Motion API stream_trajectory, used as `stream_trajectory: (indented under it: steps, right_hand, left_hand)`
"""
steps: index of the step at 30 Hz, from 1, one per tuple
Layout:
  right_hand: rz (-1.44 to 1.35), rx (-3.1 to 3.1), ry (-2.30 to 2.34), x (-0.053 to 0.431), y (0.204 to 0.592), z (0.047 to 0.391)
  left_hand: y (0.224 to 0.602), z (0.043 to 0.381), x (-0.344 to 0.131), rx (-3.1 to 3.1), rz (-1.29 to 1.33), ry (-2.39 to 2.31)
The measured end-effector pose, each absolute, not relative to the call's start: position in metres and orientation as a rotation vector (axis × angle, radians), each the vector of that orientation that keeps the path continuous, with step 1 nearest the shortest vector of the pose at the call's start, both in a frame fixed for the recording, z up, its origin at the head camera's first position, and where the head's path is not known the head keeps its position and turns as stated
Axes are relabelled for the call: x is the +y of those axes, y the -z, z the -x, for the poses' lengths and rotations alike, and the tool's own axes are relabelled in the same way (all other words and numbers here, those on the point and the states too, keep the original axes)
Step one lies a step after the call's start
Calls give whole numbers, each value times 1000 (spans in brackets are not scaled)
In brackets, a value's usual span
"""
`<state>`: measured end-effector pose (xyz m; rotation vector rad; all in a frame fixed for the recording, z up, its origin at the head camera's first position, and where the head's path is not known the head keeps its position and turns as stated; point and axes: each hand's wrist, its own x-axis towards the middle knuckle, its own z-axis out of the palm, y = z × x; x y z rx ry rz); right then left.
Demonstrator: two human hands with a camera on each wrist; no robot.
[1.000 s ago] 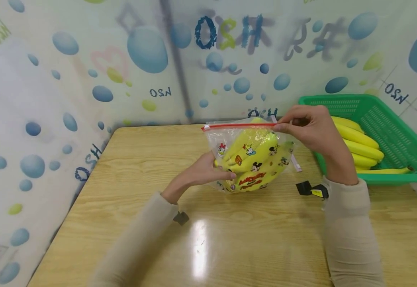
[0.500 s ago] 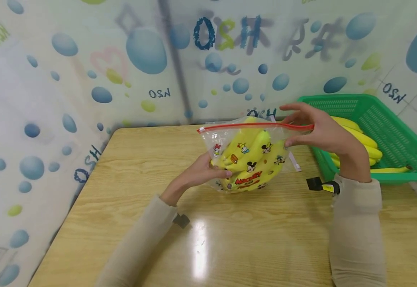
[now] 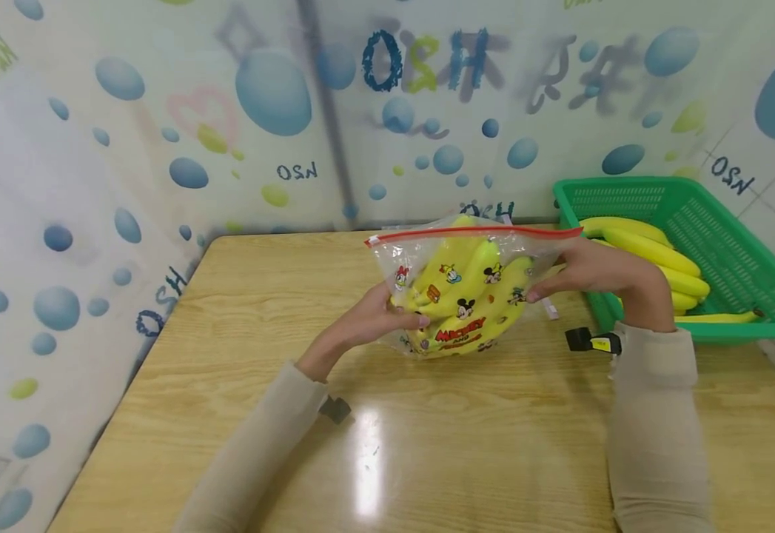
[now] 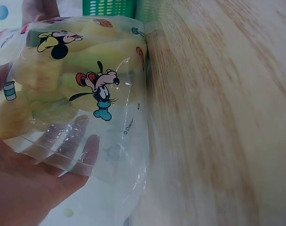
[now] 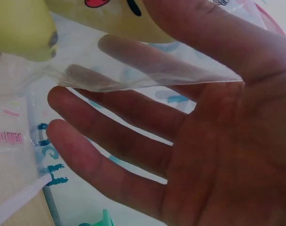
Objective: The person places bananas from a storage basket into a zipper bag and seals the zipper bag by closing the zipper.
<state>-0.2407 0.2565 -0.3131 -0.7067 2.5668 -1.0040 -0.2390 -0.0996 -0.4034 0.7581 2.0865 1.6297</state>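
A clear zip bag (image 3: 465,309) with cartoon prints holds yellow bananas (image 3: 477,263). Along its top runs a red zip strip (image 3: 474,232), with a white slider (image 3: 374,240) at the left end. My left hand (image 3: 372,318) grips the bag's left side, thumb in front and fingers behind, as the left wrist view also shows. At the opposite side is my right hand (image 3: 607,266), its thumb over the front of the bag. In the right wrist view its fingers (image 5: 115,150) extend, spread and nearly straight, behind the bag's edge, which meets the base of the thumb.
A green basket (image 3: 743,244) with several bananas (image 3: 660,255) stands at the back right, close to my right hand. A pale strip (image 3: 551,309) lies behind the bag. The wooden table (image 3: 260,318) meets a printed wall covering (image 3: 254,200) at the back.
My right hand has left the red zip strip, moved right, then lowered to the bag's right side. The strip now extends farther right. My left hand keeps its grip.
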Motion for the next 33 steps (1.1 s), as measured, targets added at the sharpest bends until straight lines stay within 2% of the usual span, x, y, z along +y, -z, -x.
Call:
stream_trajectory:
  steps: [8, 19, 26, 33]
  right_hand:
    - [712, 2518, 977, 252, 318, 245]
    - [699, 2413, 1165, 245, 321, 246]
    - [718, 2474, 1165, 238, 319, 246]
    - [856, 2530, 1313, 209, 331, 259]
  left_hand:
    - [404, 240, -100, 2051, -767, -1651]
    - [403, 241, -101, 2051, -785, -1647]
    - [392, 242, -110, 2033, -776, -1719]
    - [381, 253, -135, 2103, -629, -1896]
